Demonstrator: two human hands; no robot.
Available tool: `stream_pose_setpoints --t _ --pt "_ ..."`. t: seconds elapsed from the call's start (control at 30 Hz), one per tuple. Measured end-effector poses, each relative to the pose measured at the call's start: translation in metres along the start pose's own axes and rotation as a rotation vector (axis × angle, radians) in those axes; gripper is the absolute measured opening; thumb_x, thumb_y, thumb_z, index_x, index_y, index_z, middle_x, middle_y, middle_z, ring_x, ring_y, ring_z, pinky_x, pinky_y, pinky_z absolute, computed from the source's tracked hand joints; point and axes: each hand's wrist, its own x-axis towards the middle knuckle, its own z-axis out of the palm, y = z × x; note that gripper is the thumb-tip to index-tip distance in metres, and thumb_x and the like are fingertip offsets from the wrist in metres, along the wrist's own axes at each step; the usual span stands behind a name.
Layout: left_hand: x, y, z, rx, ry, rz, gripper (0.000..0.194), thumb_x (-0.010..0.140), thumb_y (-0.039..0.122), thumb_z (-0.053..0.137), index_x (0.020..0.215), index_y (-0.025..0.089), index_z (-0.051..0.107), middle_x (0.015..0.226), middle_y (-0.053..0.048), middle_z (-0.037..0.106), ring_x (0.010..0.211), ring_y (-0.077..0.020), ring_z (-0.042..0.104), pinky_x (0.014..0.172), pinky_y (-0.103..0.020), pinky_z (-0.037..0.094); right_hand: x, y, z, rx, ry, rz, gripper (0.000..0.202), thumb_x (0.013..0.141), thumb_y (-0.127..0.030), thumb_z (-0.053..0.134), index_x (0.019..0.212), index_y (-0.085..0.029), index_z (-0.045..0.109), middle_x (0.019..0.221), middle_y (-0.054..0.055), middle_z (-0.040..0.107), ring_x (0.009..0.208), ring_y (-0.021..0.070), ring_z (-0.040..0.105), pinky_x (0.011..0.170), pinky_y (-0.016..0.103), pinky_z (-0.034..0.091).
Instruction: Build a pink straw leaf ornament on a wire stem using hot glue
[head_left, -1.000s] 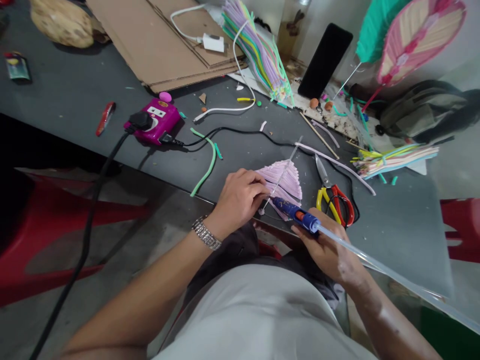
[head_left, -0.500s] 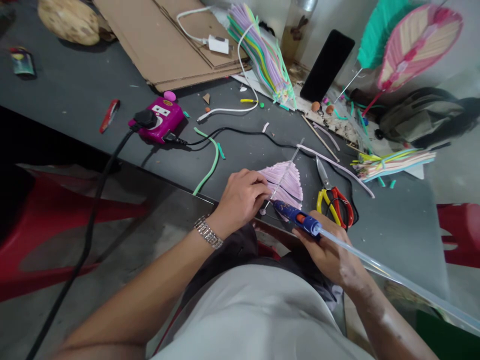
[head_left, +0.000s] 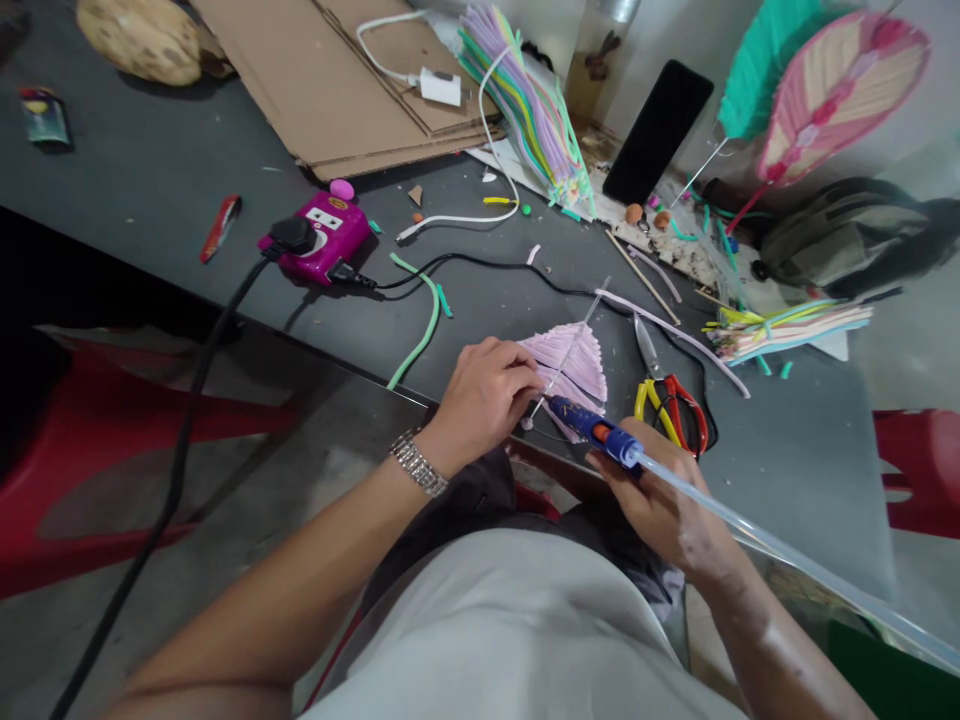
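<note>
A lilac leaf shape made of pipe cleaners (head_left: pixel 574 358) lies at the table's front edge, with a thin pale stem (head_left: pixel 595 304) along its middle. My left hand (head_left: pixel 491 392) pinches the leaf's left side near the lower end of the stem; its fingertips partly hide that spot. My right hand (head_left: pixel 651 490) is wrapped round a blue glue gun (head_left: pixel 592 427), whose nozzle points at the lower stem beside my left fingertips. Out of the gun's back runs a long clear glue stick (head_left: pixel 757 530). Whether the nozzle touches the leaf I cannot tell.
Scissors (head_left: pixel 664 395) with red and yellow handles lie right of the leaf. A black cord (head_left: pixel 480 260) runs from a purple socket block (head_left: pixel 321 240) across the table. Behind are cardboard (head_left: pixel 360 110), a pipe cleaner bundle (head_left: pixel 529 110) and a leaning phone (head_left: pixel 658 130).
The glue gun's nozzle has shifted very slightly up and left along the stem. My left hand keeps its hold on the leaf, almost still.
</note>
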Motion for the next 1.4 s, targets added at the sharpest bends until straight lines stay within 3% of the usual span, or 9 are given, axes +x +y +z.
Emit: stream_pose_setpoints --t 0.8,0.93,1.03,1.17,1.27,1.4 --pt "0.0 -0.001 0.001 0.022 0.012 0.018 0.014 0.097 0.02 0.062 0.088 0.023 0.073 0.104 -0.004 0.073 0.096 -0.023 0.058 0.084 -0.041 0.04 0.009 -0.017 -0.014 -0.096 -0.066 -0.014 0.02 0.099 -0.034 0.054 0.082 -0.025 0.048 0.076 0.001 0.06 0.064 0.0164 0.055 0.062 0.029 0.04" --pt "0.0 0.0 0.0 0.014 -0.002 0.016 0.014 0.097 0.019 0.061 0.09 0.023 0.073 0.105 -0.005 0.073 0.097 -0.0231 0.058 0.084 -0.041 0.04 0.013 -0.015 -0.015 -0.06 -0.053 -0.01 0.02 0.097 -0.037 0.058 0.082 -0.024 0.056 0.077 0.002 0.064 0.066 0.0174 0.058 0.063 0.03 0.043" --pt "0.0 0.001 -0.001 0.007 -0.01 0.005 0.014 0.098 0.02 0.06 0.092 0.022 0.073 0.105 -0.005 0.073 0.097 -0.0235 0.058 0.085 -0.041 0.039 0.015 -0.001 -0.018 0.125 -0.023 0.053 0.025 0.093 -0.046 0.064 0.085 -0.022 0.065 0.075 0.002 0.067 0.064 0.0179 0.061 0.062 0.031 0.048" --pt "0.0 0.0 0.0 0.021 -0.013 -0.007 0.009 0.097 0.022 0.062 0.097 0.022 0.072 0.104 -0.005 0.072 0.096 -0.0242 0.057 0.085 -0.041 0.04 0.015 0.027 -0.025 0.479 0.145 0.331 0.034 0.082 -0.05 0.078 0.086 -0.019 0.067 0.056 -0.002 0.061 0.043 0.0135 0.052 0.043 0.027 0.042" --pt "0.0 0.0 -0.001 0.024 -0.022 -0.001 0.01 0.097 0.022 0.063 0.094 0.022 0.072 0.104 -0.005 0.071 0.097 -0.0243 0.057 0.085 -0.041 0.039 0.014 0.046 -0.03 0.709 0.35 0.43 0.035 0.073 -0.042 0.087 0.087 -0.018 0.066 0.058 -0.002 0.065 0.047 0.0138 0.058 0.046 0.026 0.048" --pt "0.0 0.001 -0.002 0.039 -0.029 0.006 0.011 0.098 0.022 0.062 0.093 0.021 0.071 0.104 -0.005 0.071 0.097 -0.0241 0.058 0.085 -0.041 0.04 0.005 0.066 -0.034 0.834 0.629 0.514 0.038 0.057 -0.034 0.093 0.08 -0.016 0.069 0.063 -0.002 0.068 0.052 0.0112 0.061 0.049 0.022 0.052"
